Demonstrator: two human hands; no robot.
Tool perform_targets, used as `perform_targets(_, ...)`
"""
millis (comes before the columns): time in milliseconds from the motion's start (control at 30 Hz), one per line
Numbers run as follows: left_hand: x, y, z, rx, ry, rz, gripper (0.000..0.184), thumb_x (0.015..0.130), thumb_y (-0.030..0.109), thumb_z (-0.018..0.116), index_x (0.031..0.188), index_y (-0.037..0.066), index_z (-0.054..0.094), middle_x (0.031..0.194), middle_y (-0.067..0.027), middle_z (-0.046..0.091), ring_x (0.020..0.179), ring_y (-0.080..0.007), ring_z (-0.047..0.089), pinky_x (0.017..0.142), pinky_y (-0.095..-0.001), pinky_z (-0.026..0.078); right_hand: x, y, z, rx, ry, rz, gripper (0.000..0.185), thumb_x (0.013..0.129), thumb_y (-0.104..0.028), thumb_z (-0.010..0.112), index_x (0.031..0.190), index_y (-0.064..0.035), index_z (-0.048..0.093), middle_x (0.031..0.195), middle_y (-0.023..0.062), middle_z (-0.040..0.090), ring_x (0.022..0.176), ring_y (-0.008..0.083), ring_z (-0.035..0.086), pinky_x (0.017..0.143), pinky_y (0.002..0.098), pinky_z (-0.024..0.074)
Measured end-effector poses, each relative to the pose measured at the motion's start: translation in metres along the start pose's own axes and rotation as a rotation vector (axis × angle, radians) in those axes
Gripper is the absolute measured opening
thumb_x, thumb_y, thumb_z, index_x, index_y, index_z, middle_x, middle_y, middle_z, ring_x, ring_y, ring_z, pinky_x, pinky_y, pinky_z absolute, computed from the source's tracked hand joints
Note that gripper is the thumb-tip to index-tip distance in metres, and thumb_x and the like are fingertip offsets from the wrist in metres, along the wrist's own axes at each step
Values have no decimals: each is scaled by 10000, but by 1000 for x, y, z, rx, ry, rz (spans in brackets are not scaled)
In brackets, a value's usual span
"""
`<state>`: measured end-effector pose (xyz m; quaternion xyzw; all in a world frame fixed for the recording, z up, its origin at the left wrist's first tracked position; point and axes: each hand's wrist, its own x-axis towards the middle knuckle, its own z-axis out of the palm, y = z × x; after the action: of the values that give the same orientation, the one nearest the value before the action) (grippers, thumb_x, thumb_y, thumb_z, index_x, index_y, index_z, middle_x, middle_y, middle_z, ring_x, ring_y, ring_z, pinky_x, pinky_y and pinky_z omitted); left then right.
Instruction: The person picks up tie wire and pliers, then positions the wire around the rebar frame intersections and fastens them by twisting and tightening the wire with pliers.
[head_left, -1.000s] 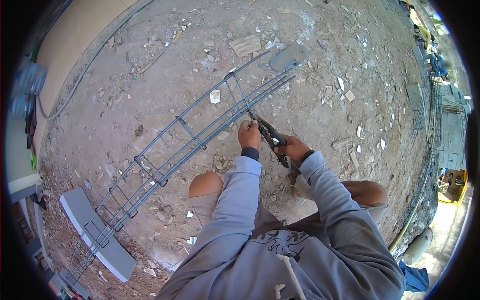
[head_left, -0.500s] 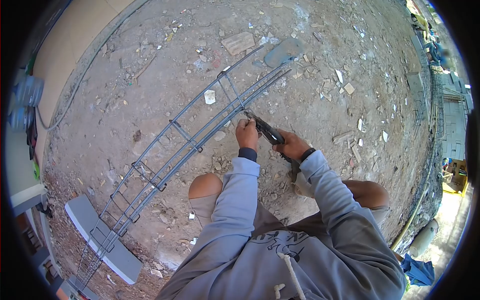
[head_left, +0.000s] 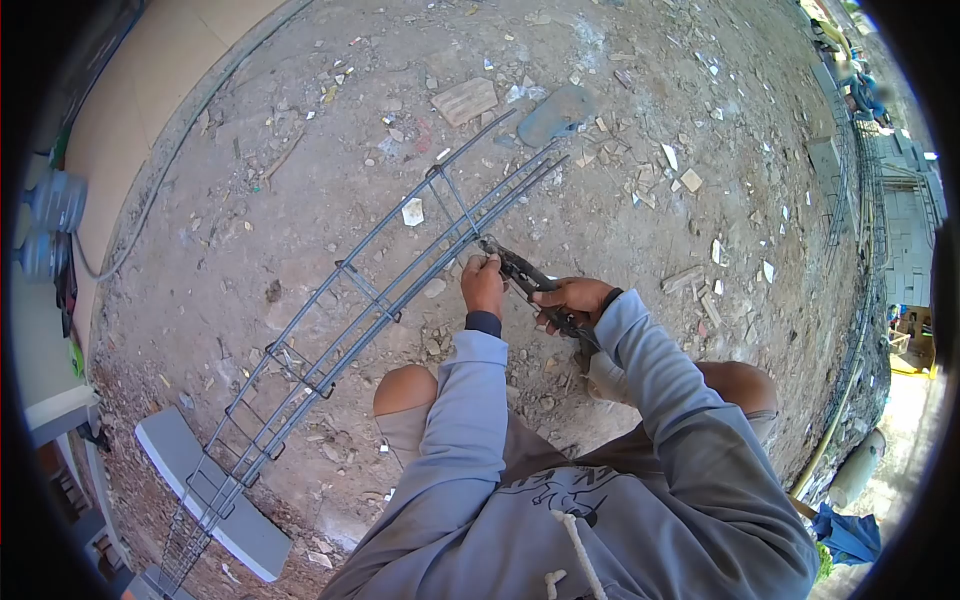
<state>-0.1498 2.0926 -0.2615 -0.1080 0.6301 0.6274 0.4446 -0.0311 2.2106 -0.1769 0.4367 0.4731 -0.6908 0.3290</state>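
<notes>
A long cage of steel reinforcing bars (head_left: 345,345) with square stirrups runs diagonally over the dirt. My right hand (head_left: 572,300) is wrapped around the handles of a dark, pliers-like tool (head_left: 522,272), whose head touches the cage by a stirrup near its upper end. Just below that head, my left hand (head_left: 484,285) is closed in a pinch beside the bars. What its fingers hold is hidden or too small to make out.
A grey block (head_left: 215,495) lies under the cage's lower end. A wooden offcut (head_left: 464,101) and a flat bluish piece (head_left: 555,114) lie beyond its upper end. Stone and tile chips litter the ground. More steel cages (head_left: 865,235) lie far right; water bottles (head_left: 55,205) stand left.
My right hand has shifted along the tool, and its grip looks different. The tool's head stays at the same stirrup, with my left hand beside it. The view has moved slightly.
</notes>
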Motion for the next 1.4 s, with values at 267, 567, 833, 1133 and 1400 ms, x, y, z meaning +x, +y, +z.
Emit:
perform_targets(267, 1, -4, 1, -31, 104, 0, 164, 862, 166, 583, 746, 55, 550, 679, -25, 564, 551, -116, 524, 477, -258, 445, 19, 27, 45, -170, 336, -219, 306, 836, -280, 617, 965, -17, 527, 614, 68, 526, 410, 174, 516, 357, 328, 429)
perform_targets(567, -4, 6, 0, 53, -10, 32, 124, 869, 171, 583, 786, 83, 555, 747, -11, 587, 681, -133, 566, 591, -298, 454, -2, 9, 22, -84, 193, -78, 250, 852, -244, 603, 976, -29, 579, 640, 71, 562, 481, 149, 543, 422, 309, 461)
perform_targets(833, 9, -8, -6, 258, -31, 41, 161, 845, 183, 620, 728, 86, 565, 694, -8, 586, 640, -116, 561, 519, -271, 411, -17, -13, 16, -1115, 645, -230, 234, 776, -191, 538, 973, -102, 628, 875, 126, 666, 821, 292, 651, 712, 413, 510)
perform_targets(1133, -20, 17, 6, -79, -121, 17, 175, 861, 205, 630, 766, 70, 574, 711, -15, 610, 600, -98, 569, 517, -231, 448, -31, -24, -7, -584, 263, -151, 305, 759, -218, 631, 992, -21, 617, 735, 97, 651, 676, 209, 636, 724, 354, 499)
perform_targets(1400, -1, -6, 18, 115, -178, 84, 198, 828, 183, 658, 708, 62, 557, 633, -18, 578, 542, -96, 538, 486, -228, 411, -16, -9, -36, -1042, 865, -196, 295, 786, -318, 605, 1002, -117, 611, 961, 159, 651, 927, 352, 612, 805, 452, 481)
